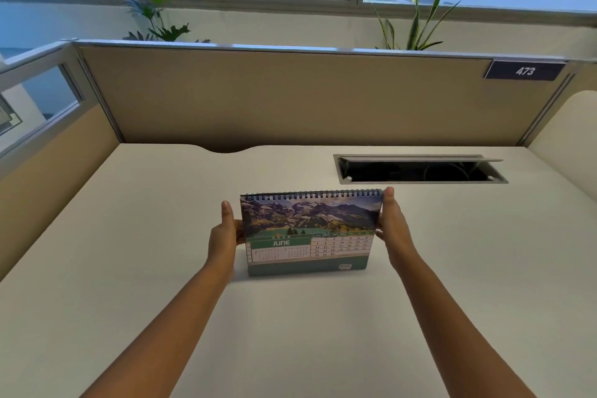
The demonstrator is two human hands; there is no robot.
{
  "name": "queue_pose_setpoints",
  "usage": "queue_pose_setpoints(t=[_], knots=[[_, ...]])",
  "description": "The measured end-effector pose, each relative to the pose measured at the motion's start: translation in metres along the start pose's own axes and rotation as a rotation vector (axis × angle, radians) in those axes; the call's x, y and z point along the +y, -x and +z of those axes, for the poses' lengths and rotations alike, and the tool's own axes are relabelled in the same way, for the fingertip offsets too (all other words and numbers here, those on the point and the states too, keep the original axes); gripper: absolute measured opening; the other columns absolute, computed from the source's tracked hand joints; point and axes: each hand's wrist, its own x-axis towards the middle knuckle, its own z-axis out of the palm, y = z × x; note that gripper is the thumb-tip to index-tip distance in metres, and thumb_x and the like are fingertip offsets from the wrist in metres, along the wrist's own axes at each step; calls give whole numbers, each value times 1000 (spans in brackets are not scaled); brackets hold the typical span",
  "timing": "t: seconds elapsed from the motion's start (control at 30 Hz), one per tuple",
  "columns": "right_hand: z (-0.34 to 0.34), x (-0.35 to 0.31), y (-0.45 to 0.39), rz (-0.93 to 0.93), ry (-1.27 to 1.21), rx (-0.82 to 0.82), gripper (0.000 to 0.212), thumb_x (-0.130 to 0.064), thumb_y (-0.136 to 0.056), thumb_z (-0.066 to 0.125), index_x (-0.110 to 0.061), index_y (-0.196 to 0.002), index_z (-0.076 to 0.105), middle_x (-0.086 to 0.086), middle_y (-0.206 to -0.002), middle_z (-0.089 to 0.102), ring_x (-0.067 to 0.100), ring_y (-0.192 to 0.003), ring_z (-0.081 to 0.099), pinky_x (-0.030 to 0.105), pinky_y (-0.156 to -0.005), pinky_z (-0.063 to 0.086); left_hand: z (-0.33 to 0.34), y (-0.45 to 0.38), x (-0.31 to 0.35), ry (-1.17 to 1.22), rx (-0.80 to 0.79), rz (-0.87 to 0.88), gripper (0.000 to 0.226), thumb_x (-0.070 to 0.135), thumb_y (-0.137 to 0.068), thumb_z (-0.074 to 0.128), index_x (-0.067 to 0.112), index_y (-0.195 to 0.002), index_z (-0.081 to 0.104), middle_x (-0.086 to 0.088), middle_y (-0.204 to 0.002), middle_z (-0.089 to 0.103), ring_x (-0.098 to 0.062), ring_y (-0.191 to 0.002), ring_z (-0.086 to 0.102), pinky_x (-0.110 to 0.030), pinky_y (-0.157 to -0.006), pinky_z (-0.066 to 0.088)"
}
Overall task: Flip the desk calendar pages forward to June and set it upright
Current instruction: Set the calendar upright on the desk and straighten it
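Observation:
The desk calendar (308, 229) stands upright on the white desk (161, 236), facing me. Its open page shows a mountain photo above the word JUNE and a date grid. A dark spiral binding runs along its top edge. My left hand (226, 231) grips its left edge, thumb up along the side. On the other side, my right hand (392, 223) holds the right edge, fingertips reaching the top corner. The calendar's bottom edge rests on the desk or very close to it.
An open cable hatch (420, 170) with a raised lid is cut into the desk behind and to the right of the calendar. Beige partition panels (290, 97) wall the desk at the back and left. A sign reading 473 (525, 70) hangs at the back right.

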Motion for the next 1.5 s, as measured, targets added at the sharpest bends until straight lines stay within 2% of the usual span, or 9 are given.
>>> queue_pose_setpoints(t=[0.07,0.13,0.23,0.3,0.47,0.73,1.03,1.3,1.5], knots=[[2,9,3,12,-8,4,39,-56,-92,16,-40,-87,51,-10,-90,61,7,-78,61,16,-64,48,2,0,-6,-1,-22,-20,66,56,-91,16,14,-67,62,-12,-89,66,-27,-80,59,-34,-83,39],[3,22,7,37,1,-4,40,-58,-91,14,-44,-97,51,-4,-101,63,9,-85,62,20,-67,50,3,0,-13,2,-39,-60,66,54,-92,15,11,-77,63,-13,-92,66,-28,-84,59,-34,-83,39],[4,39,10,87,79,-9,75,-67,-81,8,-25,-140,28,15,-136,51,36,-117,54,53,-101,43,1,1,-27,15,-72,-142,64,52,-93,14,10,-87,61,-11,-95,64,-25,-82,58,-33,-81,37],[4,48,11,118,122,-8,91,-73,-71,8,-19,-144,18,19,-140,47,41,-123,49,59,-106,36,-1,1,-36,36,-95,-184,63,52,-93,14,11,-91,61,-10,-97,64,-21,-79,57,-32,-82,37],[5,56,11,111,128,-12,92,-73,-70,11,-18,-144,19,19,-143,43,40,-125,48,60,-105,37,-4,3,-43,37,-117,-226,56,53,-93,15,19,-96,59,-9,-111,61,-24,-95,54,-41,-105,28],[7,60,5,136,89,8,76,-66,-83,10,-23,-145,21,14,-150,36,37,-131,42,57,-109,33,-8,0,-52,0,-162,-228,69,55,-91,11,10,-114,58,-14,-125,59,-27,-105,55,-43,-111,25],[10,61,3,152,9,1,63,-55,-92,10,-22,-143,28,15,-143,45,36,-125,48,51,-107,38,-5,1,-56,-32,-153,-239,69,54,-91,11,10,-117,57,-16,-127,58,-31,-115,52,-41,-109,24],[8,67,7,180,-7,16,63,-54,-93,9,-22,-143,27,14,-144,44,35,-127,47,49,-111,32,-5,4,-56,-79,-128,-218,67,50,-93,12,6,-121,54,-18,-129,56,-34,-118,49,-41,-107,26],[-1,71,15,181,-32,56,58,-52,-94,13,-19,-139,29,20,-134,54,37,-111,58,44,-100,39,-9,5,-58,-85,-157,-187,64,48,-94,13,8,-119,56,-17,-127,57,-33,-119,48,-41,-108,27]])
